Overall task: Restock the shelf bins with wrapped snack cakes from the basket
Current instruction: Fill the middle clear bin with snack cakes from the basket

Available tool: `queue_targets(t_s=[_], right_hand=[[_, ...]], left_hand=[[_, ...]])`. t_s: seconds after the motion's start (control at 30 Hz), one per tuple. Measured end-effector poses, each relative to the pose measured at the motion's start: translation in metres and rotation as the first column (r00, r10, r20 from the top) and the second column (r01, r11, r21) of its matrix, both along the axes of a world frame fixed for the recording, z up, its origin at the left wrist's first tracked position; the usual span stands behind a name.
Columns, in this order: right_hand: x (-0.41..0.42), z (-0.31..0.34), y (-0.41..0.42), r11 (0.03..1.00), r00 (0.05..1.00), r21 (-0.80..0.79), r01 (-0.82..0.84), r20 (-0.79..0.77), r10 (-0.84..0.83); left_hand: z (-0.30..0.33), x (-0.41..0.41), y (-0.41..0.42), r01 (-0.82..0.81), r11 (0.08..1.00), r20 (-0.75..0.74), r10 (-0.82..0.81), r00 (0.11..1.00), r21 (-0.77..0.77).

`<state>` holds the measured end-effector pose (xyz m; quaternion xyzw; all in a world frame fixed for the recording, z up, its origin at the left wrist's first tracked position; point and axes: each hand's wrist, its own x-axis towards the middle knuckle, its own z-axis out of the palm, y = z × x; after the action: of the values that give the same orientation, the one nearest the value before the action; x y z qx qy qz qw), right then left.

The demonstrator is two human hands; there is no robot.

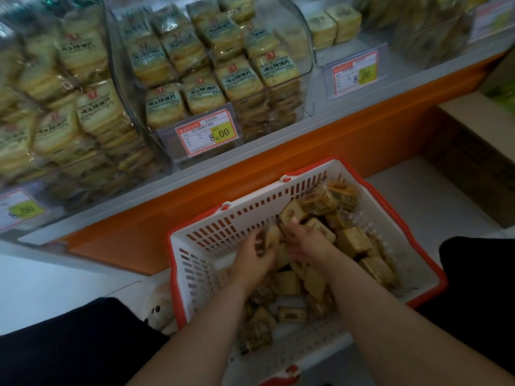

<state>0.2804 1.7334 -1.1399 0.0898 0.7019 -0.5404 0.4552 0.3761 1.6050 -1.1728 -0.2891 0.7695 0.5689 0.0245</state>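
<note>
Clear shelf bins (211, 65) of wrapped cakes, price tag (207, 133) in front. Below, white basket (223, 218): left hand (255, 256) and right hand (303, 240) each grip snack cakes (354, 242). Cardboard box (473, 151) at right.

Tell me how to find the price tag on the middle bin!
Start at the white basket on the floor and look straight up past the orange shelf edge. The tag hangs on the front of the clear middle bin. Unlike its neighbours, it sits right below stacked yellow packets.
</note>
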Motion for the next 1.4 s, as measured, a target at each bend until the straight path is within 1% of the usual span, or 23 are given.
queue_targets(t_s=[0.03,0.07,0.1,0.13,0.17,0.2,0.27,0.33,0.4,0.47,0.53,0.6,0.67,0.7,0.8,0.87,0.9,0.93,1.0,1.07,1.13,1.27,1.4], right_hand=[[-0.002,0.005,0.003,1.0,1.0,-0.02,0.003,0.007,-0.003],[-0.004,0.009,0.006,0.999,1.0,-0.046,0.023,0.007,-0.023],[-0.004,0.013,0.008,0.996,0.999,-0.074,0.047,0.008,-0.047],[-0.002,0.017,0.011,0.993,0.998,-0.101,0.063,0.011,-0.063],[0.0,0.021,0.012,0.99,0.998,-0.126,0.064,0.008,-0.063],[0.002,0.025,0.014,0.987,0.998,-0.151,0.057,0.003,-0.058],[0.004,0.035,0.015,0.981,0.999,-0.191,0.026,-0.02,-0.03],[0.0,0.051,0.015,0.984,0.995,-0.166,-0.068,-0.087,0.054],[-0.011,0.071,0.012,0.972,0.955,-0.045,-0.232,-0.203,0.218],[-0.022,0.099,0.008,0.913,0.873,0.079,-0.4,-0.271,0.406],[-0.032,0.131,0.005,0.828,0.767,0.178,-0.532,-0.312,0.56],[-0.037,0.161,0.002,0.719,0.628,0.273,-0.639,-0.354,0.693],[-0.038,0.187,-0.004,0.599,0.424,0.423,-0.68,-0.44,0.792],[-0.037,0.199,-0.006,0.562,0.325,0.496,-0.662,-0.485,0.812],[-0.033,0.23,-0.008,0.549,0.092,0.631,-0.547,-0.607,0.789],[-0.036,0.248,-0.004,0.579,-0.032,0.644,-0.5,-0.682,0.731],[-0.038,0.257,-0.004,0.6,-0.045,0.616,-0.511,-0.716,0.697],[-0.041,0.267,-0.004,0.622,-0.026,0.575,-0.532,-0.745,0.667],[-0.049,0.284,-0.007,0.658,0.018,0.515,-0.55,-0.78,0.626],[-0.06,0.296,-0.012,0.672,-0.011,0.54,-0.507,-0.784,0.621],[-0.073,0.302,-0.016,0.685,-0.052,0.582,-0.438,-0.777,0.627],[-0.097,0.311,-0.023,0.736,-0.062,0.575,-0.358,-0.801,0.595],[-0.123,0.317,-0.032,0.766,-0.164,0.579,-0.279,-0.815,0.556]], left_hand=[[0.01,-0.006,0.004,-0.15,0.966,0.033,0.146,0.989,0.212],[0.017,-0.011,0.006,-0.276,0.875,0.091,0.262,0.961,0.398],[0.022,-0.014,0.007,-0.35,0.751,0.147,0.326,0.934,0.559],[0.028,-0.015,0.007,-0.377,0.643,0.188,0.345,0.92,0.666],[0.034,-0.014,0.006,-0.389,0.57,0.225,0.338,0.914,0.723],[0.041,-0.013,0.005,-0.396,0.526,0.253,0.324,0.912,0.753],[0.054,-0.008,0.002,-0.386,0.486,0.27,0.293,0.917,0.784],[0.069,-0.003,-0.003,-0.322,0.507,0.228,0.239,0.944,0.8],[0.086,0.0,-0.011,-0.206,0.599,0.157,0.133,0.979,0.774],[0.107,0.003,-0.02,-0.075,0.703,0.112,-0.006,0.994,0.707],[0.132,0.001,-0.029,0.052,0.782,0.108,-0.151,0.983,0.622],[0.161,-0.004,-0.038,0.161,0.829,0.137,-0.274,0.952,0.535],[0.193,-0.012,-0.045,0.241,0.855,0.166,-0.349,0.922,0.459],[0.209,-0.016,-0.048,0.272,0.864,0.174,-0.373,0.912,0.424],[0.253,-0.027,-0.054,0.316,0.884,0.162,-0.388,0.907,0.345],[0.274,-0.034,-0.056,0.319,0.927,0.131,-0.347,0.929,0.198],[0.283,-0.039,-0.057,0.312,0.944,0.108,-0.323,0.94,0.107],[0.29,-0.044,-0.058,0.288,0.957,0.071,-0.29,0.954,0.04],[0.301,-0.057,-0.062,0.202,0.979,-0.017,-0.202,0.979,-0.005],[0.31,-0.072,-0.065,0.127,0.992,-0.087,-0.129,0.988,-0.027],[0.317,-0.088,-0.068,0.114,0.993,-0.155,-0.115,0.981,-0.014],[0.329,-0.123,-0.072,0.056,0.998,-0.26,-0.048,0.964,0.025],[0.335,-0.153,-0.08,0.033,0.999,-0.353,-0.016,0.936,0.041]])
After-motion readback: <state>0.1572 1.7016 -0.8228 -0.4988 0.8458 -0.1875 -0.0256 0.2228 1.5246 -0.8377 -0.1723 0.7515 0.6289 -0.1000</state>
